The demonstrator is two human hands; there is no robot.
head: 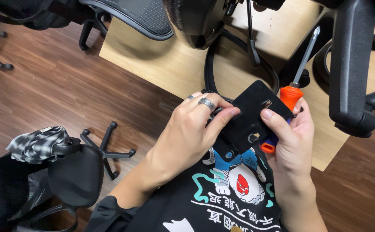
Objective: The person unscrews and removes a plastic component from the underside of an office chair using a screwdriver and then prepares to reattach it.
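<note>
A flat black plate (248,112) with slotted holes is held between both hands over my lap. My left hand (192,134), with rings on two fingers, pinches the plate's left edge. My right hand (291,141) grips the plate's right side, thumb pressed on top, and also holds an orange-handled screwdriver (291,95) behind the plate. The screwdriver's metal shaft points up and away toward the black chair parts. My black printed shirt (230,193) is below the hands.
A light wooden board (166,64) lies on the dark wood floor, bearing black office-chair parts: a seat shell (198,21), a curved armrest frame (350,64). A mesh chair (140,17) stands at the top. Another chair's seat and star base (106,150) are at the left.
</note>
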